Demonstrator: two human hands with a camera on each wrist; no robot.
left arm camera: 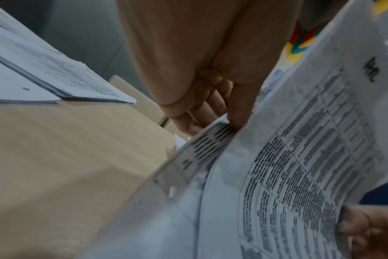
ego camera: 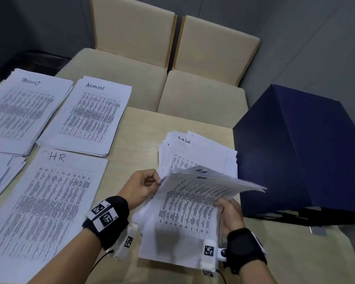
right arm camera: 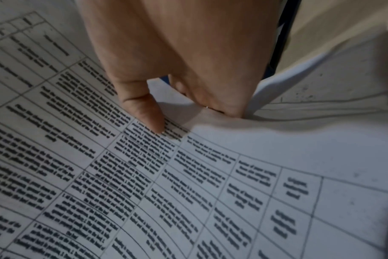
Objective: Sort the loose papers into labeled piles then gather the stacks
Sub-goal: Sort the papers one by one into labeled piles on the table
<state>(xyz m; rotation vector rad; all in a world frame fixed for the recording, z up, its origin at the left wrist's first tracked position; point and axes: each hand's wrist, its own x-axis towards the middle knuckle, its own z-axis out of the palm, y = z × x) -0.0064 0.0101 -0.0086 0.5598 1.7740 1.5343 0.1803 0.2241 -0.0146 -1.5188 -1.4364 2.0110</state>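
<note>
Pinching one sheaf (ego camera: 195,203), left hand (ego camera: 140,187) and right hand (ego camera: 231,217) (thumb-press visible wrist-side only).

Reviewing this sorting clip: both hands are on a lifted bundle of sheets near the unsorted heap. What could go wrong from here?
1. The left hand pinches only an edge of the lifted sheets; more than one may come away together and get misfiled.
2. The bundle bends where the right hand grips it; sheets could slide out onto the unsorted heap.
3. The top sheet's handwritten label is small and blurred, so it could land on the ADMIN pile instead of the HR pile.
</note>
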